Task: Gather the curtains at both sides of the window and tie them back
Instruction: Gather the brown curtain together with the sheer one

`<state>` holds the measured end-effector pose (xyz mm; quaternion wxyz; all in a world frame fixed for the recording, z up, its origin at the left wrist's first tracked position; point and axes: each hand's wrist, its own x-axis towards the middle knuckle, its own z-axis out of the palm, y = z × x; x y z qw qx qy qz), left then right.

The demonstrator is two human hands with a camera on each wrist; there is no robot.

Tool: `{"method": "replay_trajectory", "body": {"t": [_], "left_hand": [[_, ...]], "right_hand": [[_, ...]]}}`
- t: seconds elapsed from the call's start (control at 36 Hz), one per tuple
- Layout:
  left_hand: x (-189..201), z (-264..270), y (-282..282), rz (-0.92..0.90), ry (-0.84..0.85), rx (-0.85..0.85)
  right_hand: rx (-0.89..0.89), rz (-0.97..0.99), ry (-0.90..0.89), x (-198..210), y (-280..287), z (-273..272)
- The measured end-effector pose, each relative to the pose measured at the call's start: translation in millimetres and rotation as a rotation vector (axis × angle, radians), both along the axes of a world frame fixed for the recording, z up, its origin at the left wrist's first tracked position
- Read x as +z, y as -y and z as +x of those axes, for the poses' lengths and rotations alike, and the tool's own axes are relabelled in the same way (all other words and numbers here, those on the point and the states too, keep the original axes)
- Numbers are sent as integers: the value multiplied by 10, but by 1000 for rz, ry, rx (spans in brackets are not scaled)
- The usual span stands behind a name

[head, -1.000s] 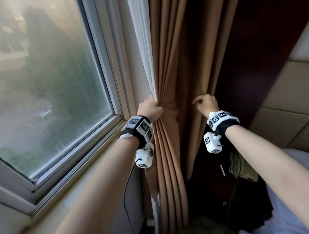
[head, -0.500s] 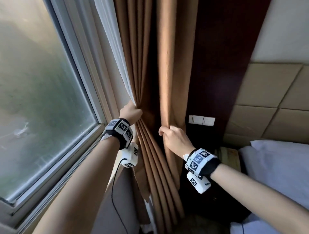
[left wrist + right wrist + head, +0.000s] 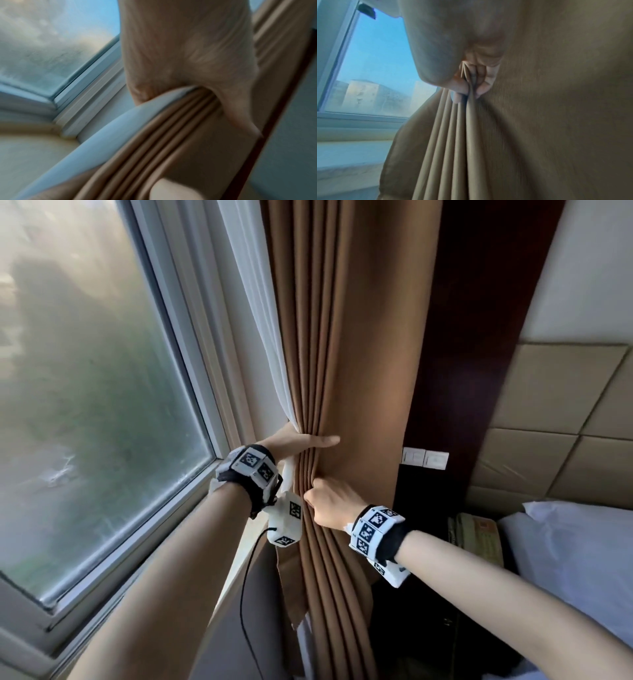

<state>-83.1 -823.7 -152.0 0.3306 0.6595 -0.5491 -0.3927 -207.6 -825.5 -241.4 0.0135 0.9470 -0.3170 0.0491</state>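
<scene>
- Brown curtain (image 3: 346,378) hangs bunched into pleats at the window's (image 3: 85,371) right side, with a white sheer (image 3: 260,313) against its window edge.
- Left hand (image 3: 301,441) wraps the gathered folds, thumb across the front.
- Right hand (image 3: 330,503) just below pinches a few pleats between curled fingers (image 3: 485,81).
- Gathering on this side looks nearly done.
- No tie-back is visible; tying remains, and the other side is out of view.
</scene>
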Motion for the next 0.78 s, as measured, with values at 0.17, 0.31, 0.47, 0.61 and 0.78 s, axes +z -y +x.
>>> {"method": "replay_trajectory", "body": {"t": [0.17,0.31,0.47,0.61,0.78], "left_hand": [[-328,-60,99,-262,487,357],[-353,68,141,-290,569,311],[-338,121,149,-284,559,302],[-310,114,175,-233,542,327],[-343,77,211,-228,555,323]], "right_hand": [[30,4,-2,-12,54,-65],[35,213,58,-183,372,-343],[-293,437,146,-273,1148,-800],[-611,352,226,-145,1826,-967],[-770,499,625,137,2144,-868]]}}
